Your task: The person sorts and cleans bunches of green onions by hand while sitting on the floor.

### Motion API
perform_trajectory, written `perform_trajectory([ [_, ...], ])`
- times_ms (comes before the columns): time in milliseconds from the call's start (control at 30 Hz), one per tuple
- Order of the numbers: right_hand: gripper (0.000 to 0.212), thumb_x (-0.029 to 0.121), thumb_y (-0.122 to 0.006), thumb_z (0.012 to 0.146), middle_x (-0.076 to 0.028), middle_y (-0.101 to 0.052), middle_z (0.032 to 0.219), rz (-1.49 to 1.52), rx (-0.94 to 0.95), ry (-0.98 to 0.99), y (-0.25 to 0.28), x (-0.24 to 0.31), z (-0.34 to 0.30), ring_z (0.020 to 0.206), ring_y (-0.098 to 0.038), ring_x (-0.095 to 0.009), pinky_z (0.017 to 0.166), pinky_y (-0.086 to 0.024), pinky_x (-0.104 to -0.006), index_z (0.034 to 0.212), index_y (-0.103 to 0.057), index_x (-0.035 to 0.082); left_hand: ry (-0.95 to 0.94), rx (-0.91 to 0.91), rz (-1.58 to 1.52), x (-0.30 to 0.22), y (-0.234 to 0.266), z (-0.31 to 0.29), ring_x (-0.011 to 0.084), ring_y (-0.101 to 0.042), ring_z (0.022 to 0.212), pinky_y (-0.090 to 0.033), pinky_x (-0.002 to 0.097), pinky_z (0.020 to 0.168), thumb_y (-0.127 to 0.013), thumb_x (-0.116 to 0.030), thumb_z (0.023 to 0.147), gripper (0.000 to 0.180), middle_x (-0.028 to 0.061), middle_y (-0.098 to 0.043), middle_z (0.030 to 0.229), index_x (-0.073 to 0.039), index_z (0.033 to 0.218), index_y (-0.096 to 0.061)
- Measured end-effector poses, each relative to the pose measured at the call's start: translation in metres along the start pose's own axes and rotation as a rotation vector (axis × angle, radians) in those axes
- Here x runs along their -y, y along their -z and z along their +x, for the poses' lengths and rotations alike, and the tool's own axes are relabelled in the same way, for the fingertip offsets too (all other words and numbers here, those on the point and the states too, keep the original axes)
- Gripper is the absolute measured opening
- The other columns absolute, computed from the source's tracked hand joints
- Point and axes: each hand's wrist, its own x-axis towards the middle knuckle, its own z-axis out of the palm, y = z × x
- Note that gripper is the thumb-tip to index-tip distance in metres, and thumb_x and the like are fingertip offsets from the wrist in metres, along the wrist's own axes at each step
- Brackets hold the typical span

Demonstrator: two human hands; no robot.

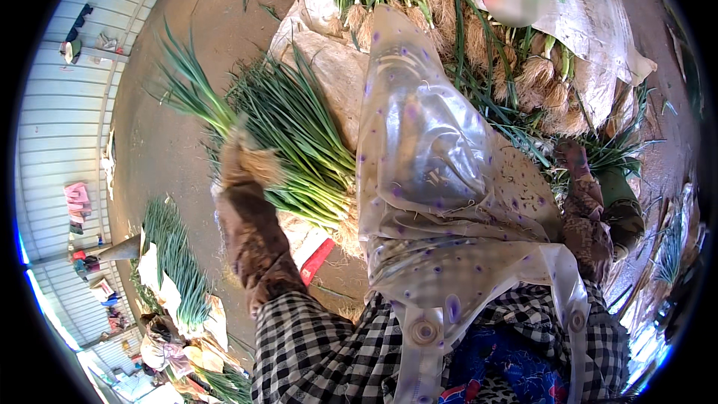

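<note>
My left hand (233, 158), out to the left, is closed around a small bunch of green onions (200, 101). Their green leaves point up and away to the left, and the pale roots hang out on the right side of the hand. Just right of it lies a big pile of green onions (299, 135), roots toward my apron. At the right, my right hand (573, 157) is down beside loose green leaves (609, 151); its fingers are too dark and small to make out. A clear plastic apron (441, 142) with purple spots covers my lap.
Ahead lie more rooty green onions (538, 78), partly under a white woven sack (591, 22). Another heap of green onions (179, 262) rests on sacking at the far left. A red strip (317, 260) lies near my left sleeve. A white panelled wall (60, 120) stands left.
</note>
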Motion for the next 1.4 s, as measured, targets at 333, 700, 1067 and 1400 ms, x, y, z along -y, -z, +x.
perform_trajectory([
  [333, 0.035, 0.031, -0.048, 0.082, -0.014, -0.057, 0.087, 0.474, 0.477, 0.048, 0.015, -0.021, 0.035, 0.082, -0.056, -0.027, 0.073, -0.046, -0.0362, 0.098, -0.054, 0.001, 0.418, -0.148, 0.199, 0.243, 0.005, 0.034, 0.0196, -0.052, 0.072, -0.049, 0.0355, 0.067, -0.05, -0.034, 0.087, 0.037, 0.0056, -0.054, 0.085, -0.007, 0.111, -0.05],
  [700, 0.035, 0.017, -0.064, 0.071, -0.013, -0.06, 0.091, -1.117, -0.529, 0.968, -0.041, 0.132, 0.001, 0.08, -0.059, -0.026, 0.07, -0.047, -0.0334, 0.103, -0.058, 0.004, 0.346, -0.141, 0.401, 0.223, -0.047, 0.01, 0.0193, -0.051, 0.09, -0.047, 0.0339, 0.076, -0.05, -0.024, 0.087, 0.032, 0.0075, -0.054, 0.1, -0.005, 0.112, -0.051],
  [1067, 0.047, 0.013, -0.039, 0.084, -0.018, -0.032, 0.135, -1.792, -0.765, 0.529, -0.106, 0.208, 0.096, 0.114, -0.044, -0.037, 0.077, -0.046, -0.0446, 0.131, -0.036, 0.015, -0.579, 0.107, 0.456, 0.019, -0.244, -0.027, 0.0193, -0.051, 0.105, -0.043, 0.0313, 0.086, -0.049, -0.015, 0.087, 0.031, 0.0094, -0.053, 0.114, -0.001, 0.115, -0.049],
  [1400, 0.02, 0.013, -0.046, 0.085, -0.01, -0.054, 0.077, -1.423, -0.895, 0.541, -0.034, 0.29, 0.15, 0.068, -0.057, -0.017, 0.057, -0.049, -0.0269, 0.101, -0.056, 0.007, -0.062, 0.78, 0.345, 0.148, -0.432, -0.028, 0.0178, -0.059, 0.089, -0.051, 0.0288, 0.079, -0.049, -0.001, 0.085, 0.021, 0.0102, -0.06, 0.097, -0.001, 0.105, -0.056],
])
